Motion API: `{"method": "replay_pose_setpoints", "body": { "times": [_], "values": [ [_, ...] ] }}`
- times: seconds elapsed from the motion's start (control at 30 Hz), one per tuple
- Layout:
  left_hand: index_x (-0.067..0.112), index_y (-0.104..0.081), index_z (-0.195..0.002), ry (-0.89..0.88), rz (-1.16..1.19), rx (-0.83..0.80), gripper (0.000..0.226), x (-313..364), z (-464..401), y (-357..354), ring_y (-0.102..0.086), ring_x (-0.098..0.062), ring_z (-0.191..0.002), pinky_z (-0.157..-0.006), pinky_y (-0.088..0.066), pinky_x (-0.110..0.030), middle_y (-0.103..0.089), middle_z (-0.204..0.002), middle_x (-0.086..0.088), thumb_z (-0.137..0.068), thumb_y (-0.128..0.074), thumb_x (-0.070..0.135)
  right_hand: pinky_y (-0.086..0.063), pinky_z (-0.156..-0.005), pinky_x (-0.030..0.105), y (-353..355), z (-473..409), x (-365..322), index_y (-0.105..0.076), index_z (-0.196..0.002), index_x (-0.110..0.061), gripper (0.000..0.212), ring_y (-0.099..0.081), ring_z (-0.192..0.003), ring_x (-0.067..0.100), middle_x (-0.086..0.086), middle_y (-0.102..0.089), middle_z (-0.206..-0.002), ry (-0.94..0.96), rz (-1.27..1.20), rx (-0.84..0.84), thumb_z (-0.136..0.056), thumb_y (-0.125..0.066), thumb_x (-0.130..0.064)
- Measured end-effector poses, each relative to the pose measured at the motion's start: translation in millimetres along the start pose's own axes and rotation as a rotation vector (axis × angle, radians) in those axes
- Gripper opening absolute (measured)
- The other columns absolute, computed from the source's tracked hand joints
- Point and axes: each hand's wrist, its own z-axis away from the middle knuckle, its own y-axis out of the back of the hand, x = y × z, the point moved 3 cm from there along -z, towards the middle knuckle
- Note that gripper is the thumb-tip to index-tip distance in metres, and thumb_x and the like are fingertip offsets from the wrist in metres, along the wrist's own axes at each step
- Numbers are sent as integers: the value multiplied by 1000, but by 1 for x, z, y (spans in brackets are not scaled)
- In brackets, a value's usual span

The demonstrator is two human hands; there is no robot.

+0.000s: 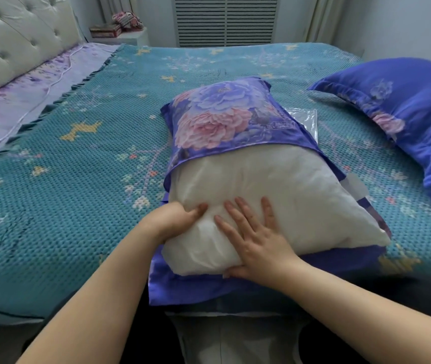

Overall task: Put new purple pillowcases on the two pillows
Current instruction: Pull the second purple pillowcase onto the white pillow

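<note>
A bed (78, 158) spread with a teal, floral-patterned coverlet fills most of the frame, its pale tufted headboard (17, 35) at the upper left beside a strip of lavender sheet (7, 111). A slatted radiator cover (226, 21) stands at the top centre, with a small white nightstand (130, 36) carrying folded items to its left. At the frame's centre, a white pillow (282, 195) lies half inside a purple pillowcase (222, 119) printed with large pink and violet blooms; the case covers the pillow's far end, while the near end is bare and rests on the case's lower flap at the bed's edge. A clear plastic bag (304, 118) pokes out just beyond the pillowcase on its right. At the right of the frame, a second pillow (405, 114) already wears a matching purple case. The left hand (180, 219) grips the bare pillow's near left corner, fingers curled into the fabric. The right hand (253, 237) presses flat on top of the pillow, fingers spread and straight, thumb hooked under the near edge.
</note>
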Motion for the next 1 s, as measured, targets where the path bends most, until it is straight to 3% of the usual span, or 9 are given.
{"method": "replay_pose_setpoints", "body": {
  "times": [0.23, 0.37, 0.47, 0.53, 0.57, 0.7, 0.77, 0.87, 1.0],
  "values": [
    [-3, -64, -106, -111, 1024, -22, 28, 10, -4, 1, -63, -29, -85, -77, -51, -35, -67, -101, -22, -94, -54, 20, -6, -107, 65, 1, -17, -6, -21, -147, -9, 139, -28, -141, 32, 18, -33, -150, -179, -15, 10, -36, -73, -74],
    [-3, -63, -105, -133, 1211, -123, 28, 23, -3, 0, -65, -27, -86, -78, -54, -34, -67, -97, -19, -95, -50, 20, -5, -109, 65, 3, -15, -14, -39, -138, -2, 100, -39, -136, 29, 17, -48, -141, -286, -63, 152, -60, -71, -57],
    [8, -62, -93, -197, 1116, -131, 35, 25, -1, 6, -62, -16, -64, -57, -50, -26, -64, -77, -8, -99, -42, 35, -12, -106, 66, 6, -24, 3, -64, -85, -9, 27, -69, -87, 23, 5, -70, -78, -277, -105, 373, -63, -74, -22],
    [11, -58, -81, -195, 1054, 43, 47, 21, -4, 16, -59, -14, -51, -51, -49, -25, -60, -64, -4, -100, -32, 45, -13, -109, 59, 12, -37, 27, -58, -68, -14, 15, -60, -49, 25, 2, -58, -51, -300, -186, 399, -64, -68, -24],
    [11, -54, -76, -199, 1013, 133, 47, 18, -8, 21, -58, -18, -50, -51, -49, -27, -57, -62, -6, -101, -29, 42, -13, -110, 56, 16, -45, 39, -59, -70, -14, 15, -58, -45, 29, 4, -58, -49, -307, -220, 359, -70, -60, -30],
    [9, -52, -71, -282, 528, 156, 27, 5, -28, 2, -54, -25, -78, -68, -44, -37, -58, -77, -16, -96, -39, 9, -31, -106, 41, 27, -76, 74, -69, -101, -17, 58, -66, -97, 29, 8, -72, -102, -341, -507, -12, -82, -29, -55],
    [4, -57, -96, -395, 131, 170, 19, -3, -37, -26, -56, -29, -96, -83, -41, -39, -58, -109, -23, -96, -39, 13, -44, -86, 37, 29, -87, 91, -71, -97, -15, 42, -63, -105, 28, 11, -71, -106, -386, -672, 25, -89, -48, -50],
    [14, -27, -145, -417, -334, 230, 50, -2, -41, -54, -50, -36, -115, -92, -42, -41, -30, -150, -6, -99, -32, 35, -48, -85, 39, 28, -106, 111, -72, -95, -15, 29, -63, -105, 26, 10, -72, -104, -423, -785, 12, -89, -59, -40],
    [16, -4, -151, -395, -493, 333, 67, 12, -59, -56, -51, -37, -110, -85, -46, -41, -8, -159, -2, -98, -28, 50, -46, -92, 39, 32, -125, 134, -72, -101, -19, 26, -62, -108, 25, 7, -71, -108, -470, -809, 42, -88, -61, -39]
  ]
}}
